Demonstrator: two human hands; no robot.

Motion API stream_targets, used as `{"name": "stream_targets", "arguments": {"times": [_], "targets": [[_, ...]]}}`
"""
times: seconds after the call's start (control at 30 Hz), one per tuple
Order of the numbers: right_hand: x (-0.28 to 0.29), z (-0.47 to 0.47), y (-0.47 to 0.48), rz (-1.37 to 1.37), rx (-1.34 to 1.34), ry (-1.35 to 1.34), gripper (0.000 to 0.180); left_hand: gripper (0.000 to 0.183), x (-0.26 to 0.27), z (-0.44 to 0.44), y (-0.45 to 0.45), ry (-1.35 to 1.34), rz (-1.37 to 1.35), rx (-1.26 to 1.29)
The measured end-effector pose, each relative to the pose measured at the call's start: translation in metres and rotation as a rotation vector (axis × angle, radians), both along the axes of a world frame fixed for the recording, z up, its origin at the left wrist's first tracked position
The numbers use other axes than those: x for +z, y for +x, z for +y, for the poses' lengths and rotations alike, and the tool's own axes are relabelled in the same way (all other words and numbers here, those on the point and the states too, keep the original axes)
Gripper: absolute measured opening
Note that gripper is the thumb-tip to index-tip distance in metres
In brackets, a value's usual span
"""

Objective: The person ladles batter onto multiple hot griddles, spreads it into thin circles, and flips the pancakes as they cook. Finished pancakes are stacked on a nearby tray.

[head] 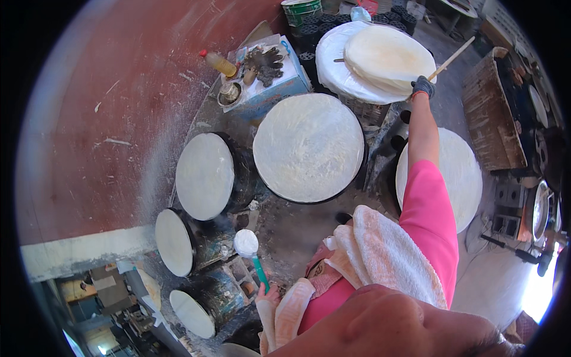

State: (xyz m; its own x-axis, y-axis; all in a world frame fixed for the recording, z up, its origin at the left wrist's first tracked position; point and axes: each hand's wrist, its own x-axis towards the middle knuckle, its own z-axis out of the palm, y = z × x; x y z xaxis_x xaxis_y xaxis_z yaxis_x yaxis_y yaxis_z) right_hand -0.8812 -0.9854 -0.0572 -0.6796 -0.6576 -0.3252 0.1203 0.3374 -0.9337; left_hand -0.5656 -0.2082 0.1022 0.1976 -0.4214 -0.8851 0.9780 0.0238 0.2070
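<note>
My right hand [421, 87], in a dark glove, is closed around a thin wooden stick [455, 58]. It is at the edge of a stack of large round pale flatbreads [387, 56], which lies on a white-covered round surface [328, 53]. Low on the left, my bare left hand [270, 293] grips the green handle of a scoop [246, 244]; its round head carries something white. Ahead of me a round griddle [308, 199] is covered by a pale sheet of batter or dough [310, 147]. Another pale round [459, 178] lies partly behind my right arm.
Several more drum-like griddles with pale rounds [205, 176] curve along my left. A blue box [272, 87] bears dark gloves [263, 64], an oil bottle [221, 64] and a small bowl [229, 93]. Behind stand perforated coal briquettes [312, 30] and a green bucket [302, 12]. A reddish wall [111, 111] rises left.
</note>
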Motion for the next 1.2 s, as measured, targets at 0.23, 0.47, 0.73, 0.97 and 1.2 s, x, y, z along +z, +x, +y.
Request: {"name": "stream_targets", "arguments": {"times": [0.23, 0.47, 0.73, 0.97, 1.2], "targets": [[-0.018, -0.031, -0.011, 0.531, 0.237, 0.0, 0.041, 0.041, -0.034, 0.029, 0.0, -0.096, -0.028, 0.082], [-0.004, 0.077, 0.104, 1.296, 0.517, -0.624, 0.045, 0.037, 0.033, 0.045, -0.078, -0.336, -0.143, 0.59], [-0.004, 0.489, 0.388, 0.361, 2.122, -0.7, 0.037, 0.034, -0.004, 0.189, -0.228, -0.736, -0.326, 1.216], [0.093, 0.948, 0.377, 0.06, 3.355, -0.747, 0.032, 0.051, -0.002, 0.303, -0.374, 0.064, -0.87, 1.58], [0.127, 1.236, 0.176, 0.567, 2.973, -2.836, 0.034, 0.026, -0.155, 0.503, -0.497, 0.326, -0.277, 1.739]]}}
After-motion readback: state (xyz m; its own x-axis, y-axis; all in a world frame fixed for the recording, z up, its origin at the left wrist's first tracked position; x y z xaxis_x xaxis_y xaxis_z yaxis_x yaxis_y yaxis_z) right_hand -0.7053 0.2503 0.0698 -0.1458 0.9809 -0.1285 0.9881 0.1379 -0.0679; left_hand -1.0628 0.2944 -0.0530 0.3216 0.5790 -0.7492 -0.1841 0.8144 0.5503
